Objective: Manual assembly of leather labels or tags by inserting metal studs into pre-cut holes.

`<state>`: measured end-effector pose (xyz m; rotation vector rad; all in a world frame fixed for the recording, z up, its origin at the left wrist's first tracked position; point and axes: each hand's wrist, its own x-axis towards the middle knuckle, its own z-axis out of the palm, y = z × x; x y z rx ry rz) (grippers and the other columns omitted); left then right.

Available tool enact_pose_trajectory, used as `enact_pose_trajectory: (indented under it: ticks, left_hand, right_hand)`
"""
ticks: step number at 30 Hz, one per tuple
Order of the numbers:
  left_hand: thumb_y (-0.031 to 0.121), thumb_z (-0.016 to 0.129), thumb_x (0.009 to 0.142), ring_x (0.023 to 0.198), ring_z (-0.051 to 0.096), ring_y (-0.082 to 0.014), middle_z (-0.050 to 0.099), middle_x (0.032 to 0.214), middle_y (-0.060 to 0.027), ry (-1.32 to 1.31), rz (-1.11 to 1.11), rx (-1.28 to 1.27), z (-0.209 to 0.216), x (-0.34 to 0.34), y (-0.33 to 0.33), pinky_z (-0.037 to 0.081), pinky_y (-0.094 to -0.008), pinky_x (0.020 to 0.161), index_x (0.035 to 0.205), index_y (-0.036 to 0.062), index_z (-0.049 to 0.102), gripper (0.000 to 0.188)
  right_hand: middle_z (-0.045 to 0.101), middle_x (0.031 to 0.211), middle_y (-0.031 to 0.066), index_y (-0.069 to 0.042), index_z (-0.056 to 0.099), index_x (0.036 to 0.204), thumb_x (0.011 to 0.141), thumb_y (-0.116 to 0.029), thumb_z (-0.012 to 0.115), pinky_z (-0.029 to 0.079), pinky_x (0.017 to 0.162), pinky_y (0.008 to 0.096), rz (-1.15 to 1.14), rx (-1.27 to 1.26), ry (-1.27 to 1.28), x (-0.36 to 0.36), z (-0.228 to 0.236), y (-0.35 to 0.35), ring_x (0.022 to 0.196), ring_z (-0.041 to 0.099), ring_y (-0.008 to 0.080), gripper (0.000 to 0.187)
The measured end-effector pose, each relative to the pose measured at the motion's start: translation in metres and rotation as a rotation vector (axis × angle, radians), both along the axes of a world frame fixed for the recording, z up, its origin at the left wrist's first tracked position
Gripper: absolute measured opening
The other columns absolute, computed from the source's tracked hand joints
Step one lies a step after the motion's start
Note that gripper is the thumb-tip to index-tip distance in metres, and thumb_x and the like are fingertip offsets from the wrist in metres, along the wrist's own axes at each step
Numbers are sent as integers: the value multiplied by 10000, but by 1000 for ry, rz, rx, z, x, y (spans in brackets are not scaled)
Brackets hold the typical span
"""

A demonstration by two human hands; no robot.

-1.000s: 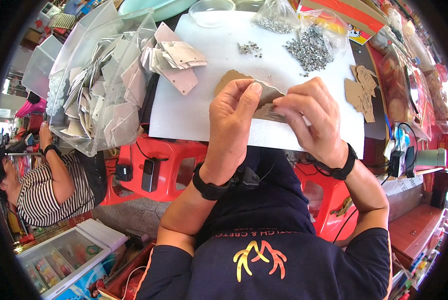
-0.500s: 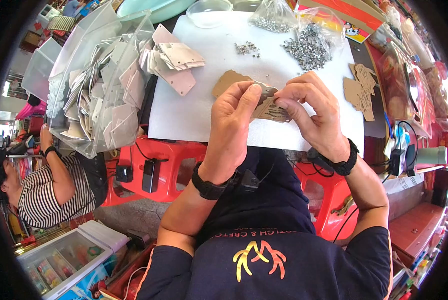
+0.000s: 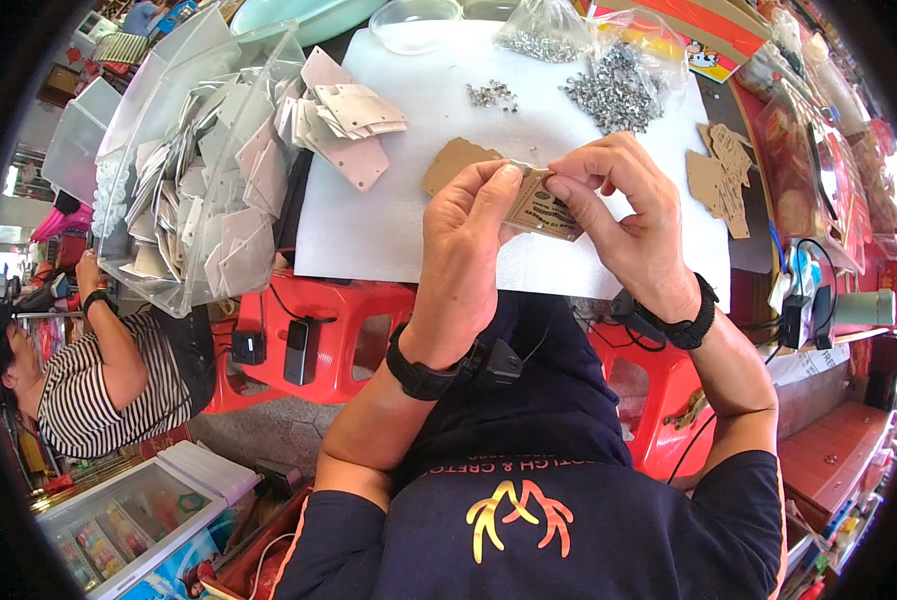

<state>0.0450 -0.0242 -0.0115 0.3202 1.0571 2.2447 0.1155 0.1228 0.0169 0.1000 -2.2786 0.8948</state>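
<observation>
Close above the near part of a white sheet (image 3: 368,240), a small brown printed card (image 3: 540,214) is held between both my hands. My left hand (image 3: 465,245) pinches its left side with thumb and fingers. At its upper right edge, the thumb and fingertips of my right hand (image 3: 623,205) are closed on it; the fingers hide much of that corner. Just beyond my left hand lies another brown card (image 3: 453,163). Farther off on the sheet are a small scatter of metal bits (image 3: 493,96) and a larger heap of them (image 3: 613,90) spilling from a clear bag.
At left, a clear plastic bin (image 3: 138,275) holds many pale cards with holes; more pale cards (image 3: 348,120) lie beside it. Brown cut cards (image 3: 716,178) are at right. Red stools (image 3: 343,300) stand below the table edge. A person in stripes (image 3: 103,385) is at far left.
The brown card has turned so its printed face shows more toward me. My right hand has shifted slightly up, its fingers curled more over the card's edge.
</observation>
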Motion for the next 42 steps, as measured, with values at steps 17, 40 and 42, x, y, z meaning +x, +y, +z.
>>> enact_pose_trajectory:
  ticks: [17,40,42]
  left_hand:
    - [162,539,989,897,638,-114,659,1021,-71,63,25,-43,-6,2,1,528,-289,825,1099,-7,599,210]
    - [148,540,993,820,576,-51,641,931,-43,16,46,-91,-6,3,4,470,-211,738,1042,-24,611,192]
    - [147,540,993,819,576,-51,640,931,-43,15,47,-93,-7,3,3,470,-211,736,1041,-23,610,191]
  right_hand:
    - [588,745,63,-44,658,926,798,-87,735,461,588,298,-60,-78,-182,2,3,-3,640,561,183,155]
    - [596,723,50,-31,664,912,816,-71,719,458,571,277,-20,-266,-240,4,-4,-1,613,563,142,117]
    - [589,717,52,-36,665,915,811,-74,722,460,569,277,-42,-247,-274,5,-5,-1,617,566,148,124]
